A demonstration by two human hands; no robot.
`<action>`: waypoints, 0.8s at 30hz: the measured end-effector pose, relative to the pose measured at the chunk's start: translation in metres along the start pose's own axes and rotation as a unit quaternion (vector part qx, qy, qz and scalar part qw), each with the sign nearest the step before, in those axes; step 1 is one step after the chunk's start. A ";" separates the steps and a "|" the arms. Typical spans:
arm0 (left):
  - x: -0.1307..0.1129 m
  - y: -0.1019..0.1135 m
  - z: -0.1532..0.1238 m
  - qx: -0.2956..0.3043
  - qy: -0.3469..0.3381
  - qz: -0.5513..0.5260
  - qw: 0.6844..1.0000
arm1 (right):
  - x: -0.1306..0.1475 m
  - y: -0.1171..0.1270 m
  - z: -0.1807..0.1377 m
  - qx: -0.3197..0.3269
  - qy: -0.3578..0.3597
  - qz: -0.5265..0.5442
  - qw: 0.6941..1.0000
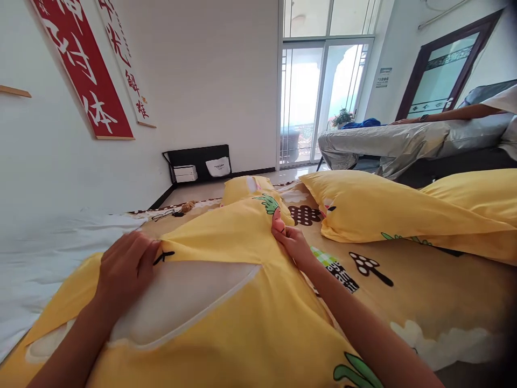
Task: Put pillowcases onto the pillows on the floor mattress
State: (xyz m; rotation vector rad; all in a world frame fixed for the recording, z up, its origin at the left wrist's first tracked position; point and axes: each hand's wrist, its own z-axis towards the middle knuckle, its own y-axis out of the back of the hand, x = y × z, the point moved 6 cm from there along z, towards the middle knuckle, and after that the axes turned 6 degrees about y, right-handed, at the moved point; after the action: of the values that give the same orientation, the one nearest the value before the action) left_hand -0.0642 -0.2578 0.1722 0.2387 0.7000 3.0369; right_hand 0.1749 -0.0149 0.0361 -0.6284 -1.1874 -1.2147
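A yellow pillowcase [238,318] printed with green leaves lies across the lower middle, its long zipped side gaping. Through the gap shows a white inner pillow [181,302]. My left hand [125,269] is closed on the upper edge of the opening, near a small black print, its fingertips partly hidden and slightly blurred. At the far right part of the case, my right hand [293,240] pinches the yellow cloth between thumb and fingers, bunching it up by a pink and green print.
More yellow pillows [363,207] lie to the right on the brown patterned bedsheet [388,275]; another yellow pillow [242,186] sits beyond. White bedding [97,231] covers the left side. At the right, a person's arm [464,113] rests on a plastic-covered mattress [388,141].
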 end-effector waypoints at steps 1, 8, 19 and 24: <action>-0.006 -0.001 -0.004 0.024 -0.019 -0.007 1.000 | 0.001 0.006 0.008 0.000 0.002 -0.034 0.999; -0.042 -0.018 -0.016 0.066 -0.050 -0.030 0.996 | 0.067 0.009 -0.041 -0.030 0.175 -0.193 0.965; -0.082 0.019 -0.019 0.023 -0.135 -0.008 0.991 | 0.155 -0.064 -0.052 -0.036 0.441 -0.475 0.761; -0.131 -0.029 -0.016 0.184 -0.122 -0.056 0.974 | 0.171 -0.053 -0.049 -0.018 0.405 -0.472 0.783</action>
State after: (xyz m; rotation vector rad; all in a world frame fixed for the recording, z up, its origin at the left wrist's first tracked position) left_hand 0.0621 -0.2452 0.1263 0.5441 1.2012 2.6834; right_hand 0.1272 -0.1364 0.1674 0.5773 -0.6780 -2.0490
